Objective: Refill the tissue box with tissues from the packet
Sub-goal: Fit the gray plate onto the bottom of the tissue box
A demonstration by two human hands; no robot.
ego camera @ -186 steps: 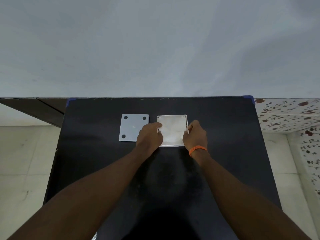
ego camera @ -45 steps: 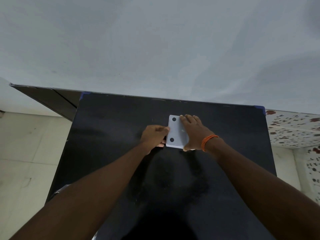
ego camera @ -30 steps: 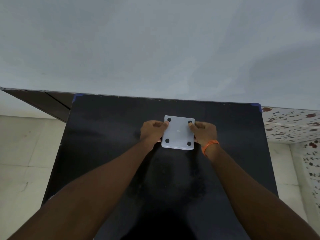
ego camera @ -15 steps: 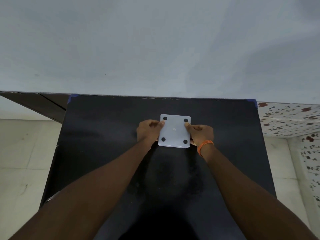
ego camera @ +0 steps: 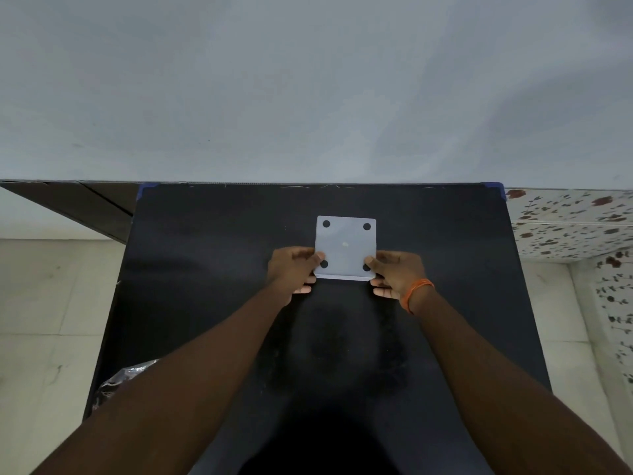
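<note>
Both parts that lay side by side a few seconds ago are now one: the grey bottom plate [ego camera: 345, 246], with its four dark round feet, has been moved from the left and set on top of the open white tissue box, and the tissues that showed inside are covered. Since half a second ago the hands have slid from the sides of the plate down to its near corners.

Now the tissue box lies bottom-up on the black surface [ego camera: 212, 269], a little beyond the middle, toward 12 o'clock from the person. The left hand [ego camera: 293, 270] grasps the corner at 7 o'clock and the right hand [ego camera: 397, 274] the corner at 5 o'clock; on each, the thumb presses on the plate and the fingers are curled under the edge. An orange band [ego camera: 416, 293] is on the right wrist.

I judge that the refill is nearly done: the box seems closed, and it likely only needs to be turned over. A crinkled plastic wrap [ego camera: 126, 378], maybe the packet, lies at 8 o'clock near the edge.
</note>
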